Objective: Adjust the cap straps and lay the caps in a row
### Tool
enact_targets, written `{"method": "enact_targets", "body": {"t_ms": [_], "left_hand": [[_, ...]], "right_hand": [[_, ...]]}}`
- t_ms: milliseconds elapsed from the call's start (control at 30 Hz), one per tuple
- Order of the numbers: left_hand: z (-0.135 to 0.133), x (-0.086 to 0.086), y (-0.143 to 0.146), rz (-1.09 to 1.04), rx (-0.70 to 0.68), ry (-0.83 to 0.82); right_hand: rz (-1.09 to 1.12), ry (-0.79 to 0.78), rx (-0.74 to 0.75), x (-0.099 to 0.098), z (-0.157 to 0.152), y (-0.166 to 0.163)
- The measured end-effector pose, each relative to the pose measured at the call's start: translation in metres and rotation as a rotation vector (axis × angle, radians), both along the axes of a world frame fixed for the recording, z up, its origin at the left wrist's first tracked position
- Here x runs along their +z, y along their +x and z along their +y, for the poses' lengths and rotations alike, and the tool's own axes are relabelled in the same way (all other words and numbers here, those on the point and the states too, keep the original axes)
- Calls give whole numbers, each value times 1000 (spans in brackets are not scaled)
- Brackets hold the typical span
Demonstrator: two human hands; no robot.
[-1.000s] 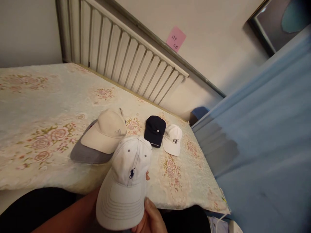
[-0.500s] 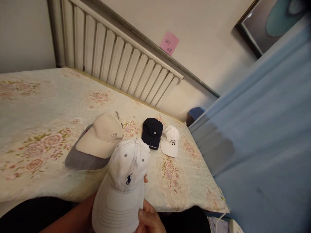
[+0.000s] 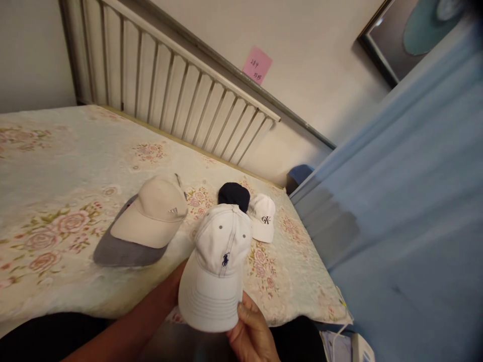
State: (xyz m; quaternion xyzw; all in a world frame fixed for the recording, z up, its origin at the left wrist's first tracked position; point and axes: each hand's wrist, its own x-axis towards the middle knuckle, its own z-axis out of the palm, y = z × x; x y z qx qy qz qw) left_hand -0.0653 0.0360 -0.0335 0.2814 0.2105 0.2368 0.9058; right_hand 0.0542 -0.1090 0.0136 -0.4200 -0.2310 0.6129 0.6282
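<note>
A white cap with a small navy logo [image 3: 217, 266] is held up over the near edge of the bed. My right hand [image 3: 252, 336] pinches its brim from below, thumb on top. My left forearm [image 3: 143, 317] reaches in under the cap; the left hand itself is hidden behind the cap's crown. On the floral bedspread [image 3: 56, 166] lie a beige cap [image 3: 151, 213] resting on a grey cap [image 3: 121, 251], a navy cap [image 3: 234, 193] partly hidden by the held cap, and a white cap with black letters [image 3: 263, 217].
A slatted white headboard [image 3: 181, 85] runs along the far side of the bed. A pink sticky note [image 3: 257, 64] is on the wall. Blue fabric [image 3: 407, 216] fills the right side. Some white items [image 3: 350, 347] lie on the floor at the lower right.
The held white cap has moved up and to the right, away from me, and now covers part of the navy cap. The view has shifted slightly left.
</note>
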Motion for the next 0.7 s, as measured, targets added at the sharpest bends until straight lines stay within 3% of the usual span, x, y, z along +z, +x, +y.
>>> {"method": "enact_targets", "body": {"t_ms": [100,300,567,700], "left_hand": [[5,1,6,-122,-87,-133],[11,1,5,-289,-23,-207],[15,-9,0,-376,-39,6],[18,-11,-1,-353,-39,55]], "right_hand": [[8,2,-39,-5,1,10],[76,40,-75,-15,4,20],[88,70,-70,-21,8,24],[6,73,-68,-13,9,22]]}}
